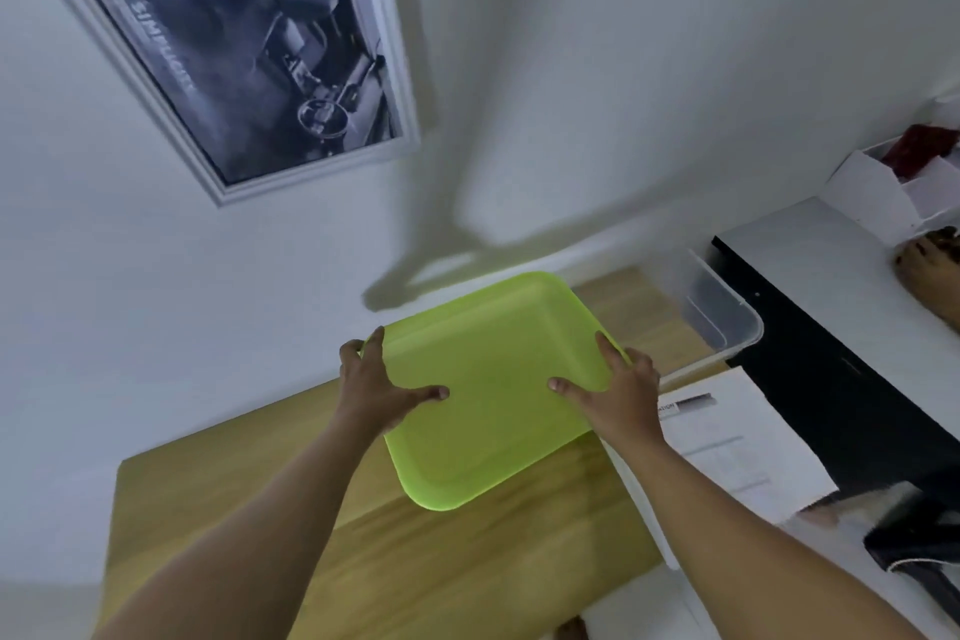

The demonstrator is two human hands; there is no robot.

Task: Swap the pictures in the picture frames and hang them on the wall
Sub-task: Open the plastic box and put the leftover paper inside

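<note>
Evidently preparatory: left hand (379,385) and right hand (621,392), fingers (608,348) spread, grip a lime-green plastic tray (498,411) over the wooden desk (467,572) — white-framed monochrome picture (234,42) hangs on the wall (623,94). Next: park tray, unhook it.

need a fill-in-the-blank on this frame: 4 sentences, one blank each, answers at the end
1. The left hand and right hand grip a ____ tray by opposite edges.
2. The table below the tray is made of ____.
3. The framed picture hangs on the ____.
4. The clear bin sits to the ____ of the tray.

Missing words: green; wood; wall; right
</note>
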